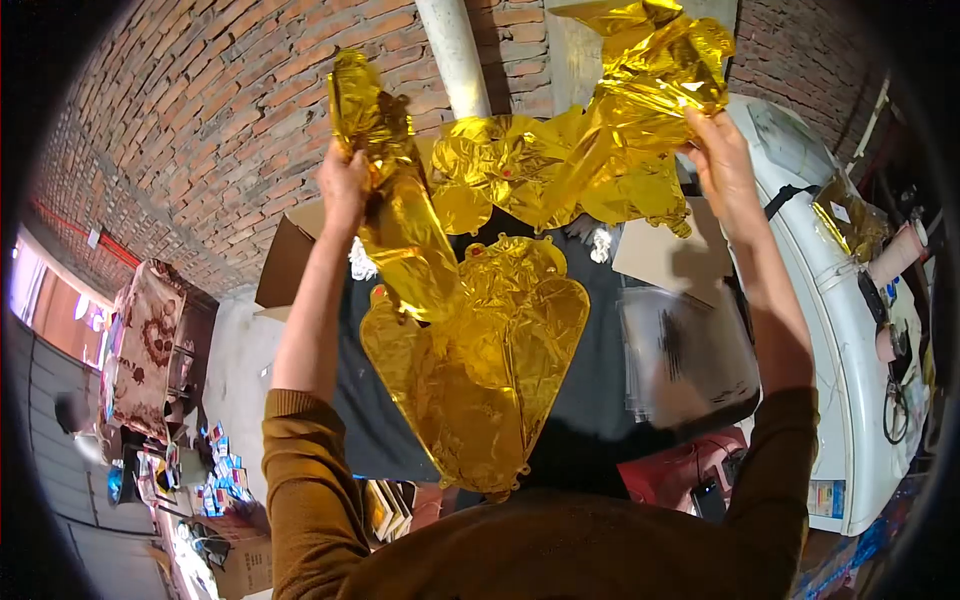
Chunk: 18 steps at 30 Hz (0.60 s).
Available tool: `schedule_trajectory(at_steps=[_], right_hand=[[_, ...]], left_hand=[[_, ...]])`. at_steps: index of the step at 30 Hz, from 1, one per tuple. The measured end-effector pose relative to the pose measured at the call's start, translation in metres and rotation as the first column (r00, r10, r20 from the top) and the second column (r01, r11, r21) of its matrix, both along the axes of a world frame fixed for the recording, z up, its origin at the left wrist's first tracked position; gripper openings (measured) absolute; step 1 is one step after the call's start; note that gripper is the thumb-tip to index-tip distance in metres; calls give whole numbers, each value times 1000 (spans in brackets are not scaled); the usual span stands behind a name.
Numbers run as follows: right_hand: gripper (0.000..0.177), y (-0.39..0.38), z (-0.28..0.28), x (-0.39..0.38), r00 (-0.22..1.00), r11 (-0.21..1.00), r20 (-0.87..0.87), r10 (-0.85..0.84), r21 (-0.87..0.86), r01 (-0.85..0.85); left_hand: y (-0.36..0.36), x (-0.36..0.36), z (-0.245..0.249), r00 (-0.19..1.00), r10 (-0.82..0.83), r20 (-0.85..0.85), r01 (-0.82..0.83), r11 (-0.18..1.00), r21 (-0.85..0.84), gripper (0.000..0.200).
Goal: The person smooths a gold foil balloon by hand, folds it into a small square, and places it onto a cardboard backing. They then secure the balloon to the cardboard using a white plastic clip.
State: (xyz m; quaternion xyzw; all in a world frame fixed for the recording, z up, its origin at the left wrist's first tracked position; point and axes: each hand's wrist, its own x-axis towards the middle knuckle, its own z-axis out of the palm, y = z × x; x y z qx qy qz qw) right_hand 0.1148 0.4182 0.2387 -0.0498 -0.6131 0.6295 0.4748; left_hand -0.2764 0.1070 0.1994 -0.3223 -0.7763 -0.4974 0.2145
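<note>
Holding up shiny gold foil, the two hands are raised and apart over one table: the left hand (345,185) is closed around one crumpled, drooping strip (410,235) at 11 o'clock, and the right hand (722,165) pinches one wrinkled bunch (650,95) between thumb and fingers at 1 o'clock. One wide foil shape (475,385) lies in the middle of the table, broad at the far end and tapering towards 6 o'clock, with small rounded tabs along its edge. More foil (465,165), with scalloped edges, spreads at 12 o'clock; how many pieces it makes, or whether they join, cannot be told.

Under it all, the table has a smooth black cover (590,400). Two white fluffy tufts sit near the foil, one on each side. One open brown cardboard box (288,262) stands at 10 o'clock, one flat tan card (672,250) at 2 o'clock, and a stack of clear, glossy plastic (685,355) at 3 o'clock.

Beyond, one pale round pipe (455,55) runs up a rough red brick wall (230,110), and one large, smooth white machine (830,330) curves along 3 o'clock.
</note>
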Motion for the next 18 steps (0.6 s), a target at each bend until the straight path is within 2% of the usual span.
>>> schedule_trajectory(at_steps=[2,3,4,6,7,10,12,14,16,17,18], right_hand=[[28,29,-4,13,1000,999,-21,14,-44,-15],[24,50,-7,20,999,999,-43,24,-43,-26],[20,72,-6,27,992,995,-115,43,-80,-52],[19,109,-5,47,971,969,-203,-124,-234,74],[19,113,0,58,960,924,-221,-169,-375,77],[22,182,-19,101,957,836,-166,-237,-536,114],[24,173,-25,125,991,829,-19,-134,-550,101],[26,208,-57,150,997,842,31,-65,-534,72],[26,170,-61,153,998,854,9,-59,-517,55],[26,164,-66,153,1000,848,-19,-3,-530,-8],[27,161,-72,156,1000,863,-6,10,-505,-11]], left_hand=[[4,-23,10,984,119,-130,-134,984,-115,27],[8,-21,19,991,96,-89,-107,986,-128,27],[14,-27,22,988,139,-70,-150,971,-187,29],[29,-51,25,968,251,-12,-238,900,-365,40],[39,-68,20,954,299,-9,-280,885,-372,46],[66,-112,-13,911,413,4,-375,831,-411,62],[77,-127,-31,896,444,19,-387,800,-459,70],[85,-138,-50,893,449,32,-388,805,-449,77],[89,-155,-69,897,440,44,-391,836,-387,80],[89,-173,-74,894,423,147,-344,860,-378,96],[90,-175,-78,904,395,164,-334,892,-305,102]])
